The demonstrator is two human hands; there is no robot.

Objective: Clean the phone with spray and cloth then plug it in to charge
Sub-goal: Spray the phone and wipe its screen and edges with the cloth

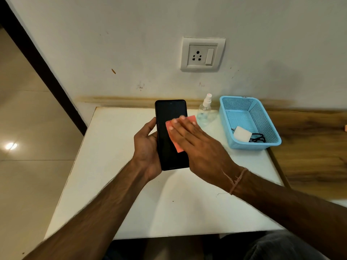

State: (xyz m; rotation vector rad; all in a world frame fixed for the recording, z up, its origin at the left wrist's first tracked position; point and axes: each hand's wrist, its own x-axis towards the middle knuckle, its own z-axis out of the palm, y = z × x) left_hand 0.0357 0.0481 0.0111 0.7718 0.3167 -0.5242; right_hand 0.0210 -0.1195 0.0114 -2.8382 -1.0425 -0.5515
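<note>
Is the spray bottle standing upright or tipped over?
Upright: the spray bottle stands on the table, nozzle at the top, beside the basket.

A black phone (170,128), screen dark and facing up, was held lengthwise above a white table. A pink cloth (177,136) lay flat on its screen. A clear spray bottle (205,111) stood upright just beyond. A white charger (242,134) with black cable lay in a blue basket.
</note>
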